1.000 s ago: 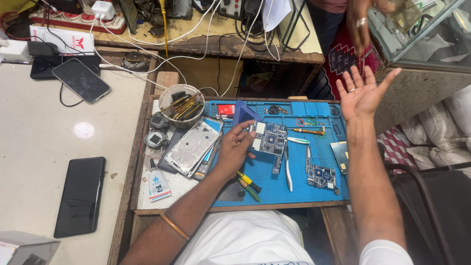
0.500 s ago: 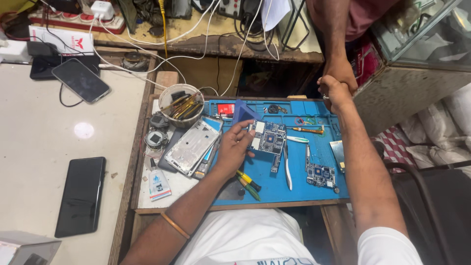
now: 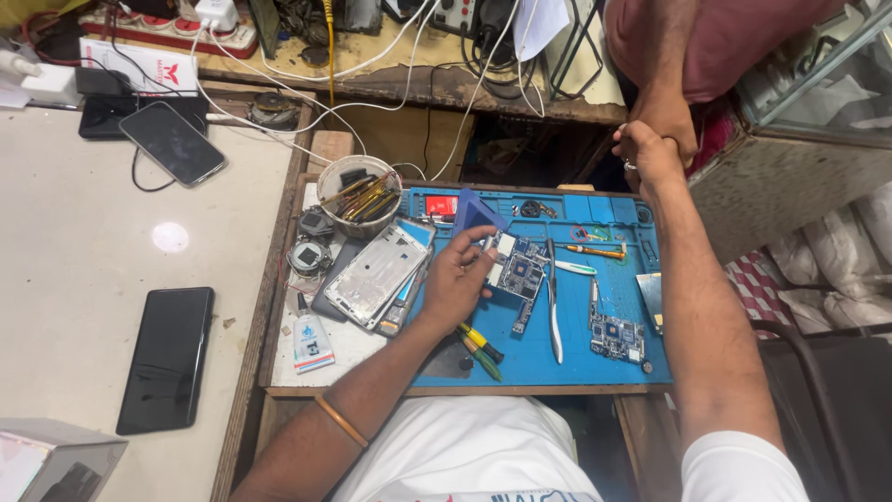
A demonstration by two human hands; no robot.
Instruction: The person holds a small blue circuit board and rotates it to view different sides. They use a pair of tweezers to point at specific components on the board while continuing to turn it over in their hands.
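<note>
My left hand point(image 3: 457, 279) rests on the blue work mat point(image 3: 539, 358), fingertips pinching the edge of a small phone circuit board point(image 3: 517, 271). Just left of it lies a stripped silver phone frame point(image 3: 376, 272). My right hand point(image 3: 648, 153) is raised past the mat's far right corner and is clasped with the hand of another person point(image 3: 671, 121) in a dark red shirt. A second circuit board point(image 3: 613, 336) lies on the mat near my right forearm, with tweezers point(image 3: 552, 299) between the two boards.
A round tin of tools point(image 3: 360, 194) stands at the mat's far left. Two screwdrivers point(image 3: 479, 348) lie near the mat's front edge. A glue bottle point(image 3: 310, 336) sits left of the mat. Two black phones point(image 3: 170, 355) point(image 3: 174, 143) lie on the white counter. Cables and a power strip point(image 3: 177, 26) run along the back.
My right hand went from open and raised in the air to clasped with the other person's hand. My left hand stayed on the circuit board.
</note>
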